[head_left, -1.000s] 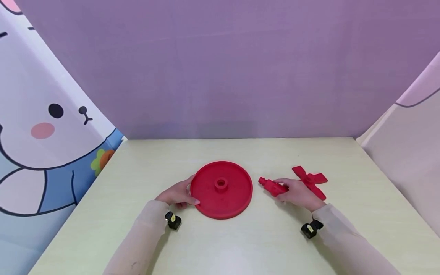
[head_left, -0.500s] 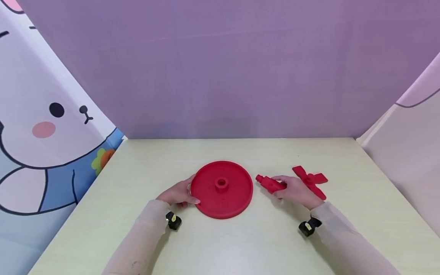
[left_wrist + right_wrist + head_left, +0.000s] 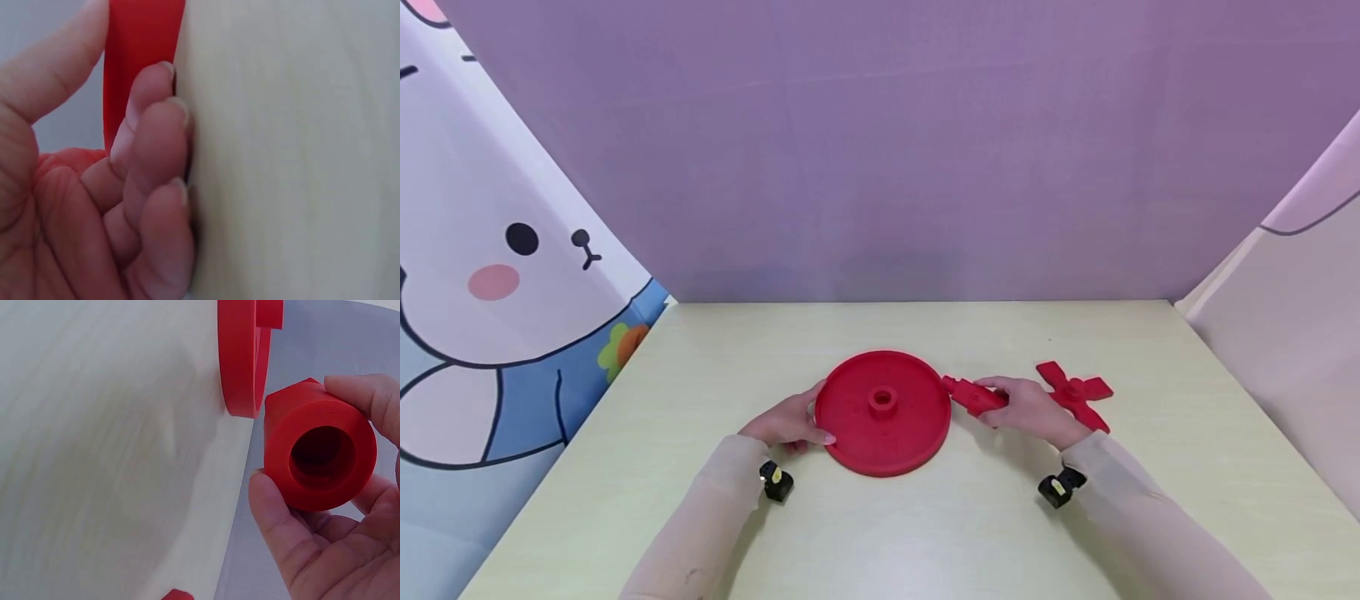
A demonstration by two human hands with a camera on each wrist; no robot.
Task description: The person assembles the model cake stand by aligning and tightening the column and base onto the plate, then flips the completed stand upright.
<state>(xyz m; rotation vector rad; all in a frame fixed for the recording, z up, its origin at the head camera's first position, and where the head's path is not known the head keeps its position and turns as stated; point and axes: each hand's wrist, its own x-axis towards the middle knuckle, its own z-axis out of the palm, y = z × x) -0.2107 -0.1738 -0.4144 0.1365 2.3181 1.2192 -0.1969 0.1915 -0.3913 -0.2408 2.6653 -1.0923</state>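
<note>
In the head view, a round red disc (image 3: pixel 917 425) with a raised rim and a hollow central hub lies on the table. My left hand (image 3: pixel 790 421) grips its left edge, thumb over the rim; the left wrist view shows the curled fingers (image 3: pixel 159 144) low against the tabletop beside the red rim (image 3: pixel 144 37). My right hand (image 3: pixel 1030 408) holds a red bottle-shaped post (image 3: pixel 976 397) between thumb and fingers, its narrow stepped tip overlapping the disc's right rim. In the right wrist view the post's wide hollow end (image 3: pixel 278 465) faces the camera.
A red four-bladed cross piece (image 3: pixel 1075 390) lies on the pale table (image 3: pixel 880 542) just right of my right hand. A purple backdrop (image 3: pixel 880 150) rises behind the far edge, with a cartoon-printed cloth (image 3: pixel 550 317) on the left.
My right hand has carried the red post left and slightly away, from a gap beside the disc to its rim. My left hand and the disc have stayed put.
</note>
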